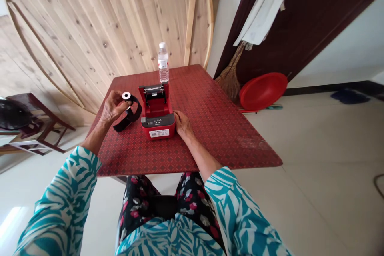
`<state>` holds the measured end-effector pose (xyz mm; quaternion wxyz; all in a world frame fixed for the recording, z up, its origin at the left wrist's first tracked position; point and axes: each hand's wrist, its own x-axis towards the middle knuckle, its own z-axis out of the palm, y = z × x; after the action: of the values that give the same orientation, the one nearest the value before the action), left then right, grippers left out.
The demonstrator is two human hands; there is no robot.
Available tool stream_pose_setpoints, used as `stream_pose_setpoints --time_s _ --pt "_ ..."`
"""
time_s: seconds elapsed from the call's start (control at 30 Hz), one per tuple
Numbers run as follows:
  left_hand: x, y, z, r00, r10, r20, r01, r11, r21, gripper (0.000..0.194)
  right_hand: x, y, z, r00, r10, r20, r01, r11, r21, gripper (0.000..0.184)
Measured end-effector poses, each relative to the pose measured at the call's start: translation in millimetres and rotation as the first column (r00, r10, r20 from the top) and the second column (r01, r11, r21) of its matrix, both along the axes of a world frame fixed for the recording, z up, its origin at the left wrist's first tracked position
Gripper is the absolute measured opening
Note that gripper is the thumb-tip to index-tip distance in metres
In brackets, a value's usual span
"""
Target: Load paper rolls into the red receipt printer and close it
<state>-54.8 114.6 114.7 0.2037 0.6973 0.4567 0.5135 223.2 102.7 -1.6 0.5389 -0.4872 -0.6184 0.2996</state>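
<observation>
My left hand (113,106) is closed on a small paper roll (126,96) with a white end and a dark core hole, raised above the table's left part. A loose black strip (127,121) curls down from the roll towards the tabletop. Just right of it stands a red and black label printer (159,128), its lid (154,93) tipped up and back, with the red inside showing. My right hand (183,124) grips the printer's right side, thumb and fingers bent against the casing; part of the fingers is hidden.
Behind the printer a clear water bottle (163,64) stands upright on the red patterned table (228,136). A wooden panel (105,28) rises beyond the far edge. On the right are a straw broom (231,78) and a red basin (264,90); a wooden chair (45,122) is at left.
</observation>
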Motion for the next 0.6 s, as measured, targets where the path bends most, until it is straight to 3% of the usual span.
stream_pose_setpoints --time_s 0.07,0.17,0.3,0.4,0.6 --pt "9.1 -8.4 6.2 0.996 -0.093 0.003 0.093 0.996 -0.01 0.043 0.4 0.1 0.1 1.0 0.009 0.0 -0.009 1.0 -0.004 0.037" --pt "32.0 -14.2 12.7 0.956 -0.176 -0.233 0.167 0.984 -0.057 0.039 0.9 0.1 0.7 1.0 0.01 0.011 -0.01 1.0 -0.005 0.037" --pt "62.4 -5.1 15.1 0.78 -0.201 -0.593 0.119 0.977 -0.175 0.032 0.5 -0.1 1.1 1.0 0.0 0.021 0.0 1.0 -0.006 0.036" --pt "75.5 6.2 16.0 0.668 -0.264 -0.696 0.112 0.96 -0.256 0.033 0.0 0.7 0.1 1.0 0.005 0.02 -0.005 1.0 0.001 0.034" --pt "90.6 21.1 18.3 0.452 -0.298 -0.841 0.039 0.948 -0.315 0.058 -1.1 3.5 -3.1 1.0 -0.001 0.006 0.001 1.0 0.009 0.031"
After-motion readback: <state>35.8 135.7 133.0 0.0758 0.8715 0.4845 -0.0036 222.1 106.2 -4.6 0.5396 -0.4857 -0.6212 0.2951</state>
